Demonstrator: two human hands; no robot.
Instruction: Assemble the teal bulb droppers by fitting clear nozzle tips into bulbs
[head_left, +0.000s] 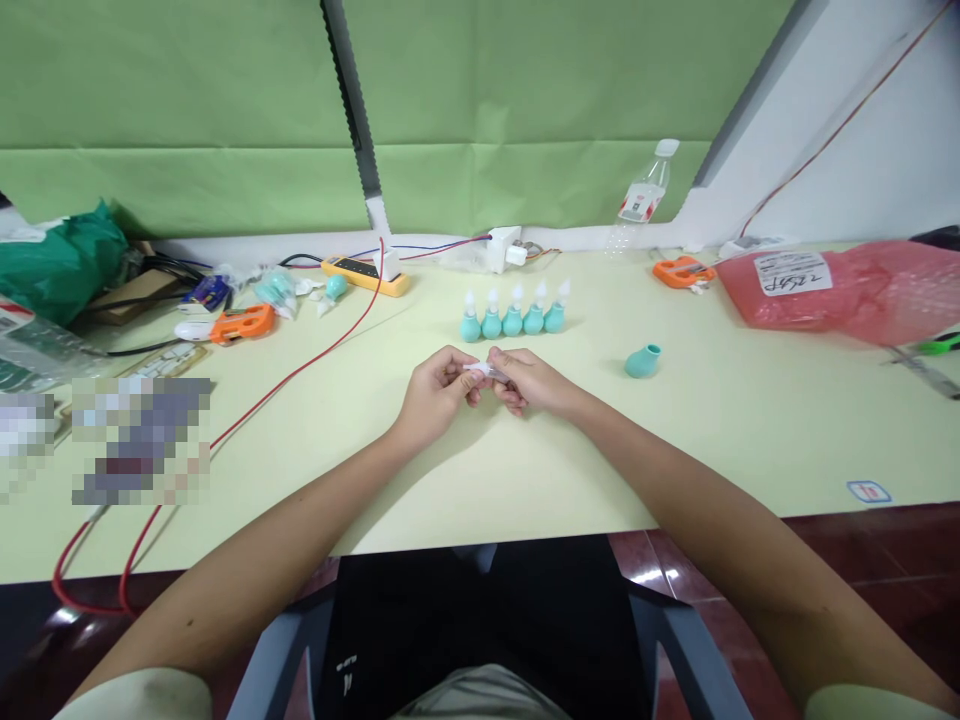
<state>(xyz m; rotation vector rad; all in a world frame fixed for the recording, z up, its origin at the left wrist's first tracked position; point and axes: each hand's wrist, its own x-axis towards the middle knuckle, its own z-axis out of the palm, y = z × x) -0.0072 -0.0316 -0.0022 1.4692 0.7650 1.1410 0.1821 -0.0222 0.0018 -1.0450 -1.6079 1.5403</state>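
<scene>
Over the middle of the table, my left hand [441,394] and my right hand [531,382] meet with fingertips closed on a small whitish, partly clear plastic piece [484,369]. Fingers cover much of it, so its exact kind cannot be made out. Just beyond the hands, several teal rubber bulbs [512,320] with clear-white pointed tips stand upright in a row. To the right of my right hand, a teal rubber bulb [642,361] without a tip lies on its side, its open mouth pointing right.
A red plastic bag [832,290] and an orange-handled tool [682,271] are at the right. A bottle [645,190] stands at the back. Leftward are a yellow power strip [365,275], a red cable [292,375], another orange tool [243,323] and a green bag [67,255].
</scene>
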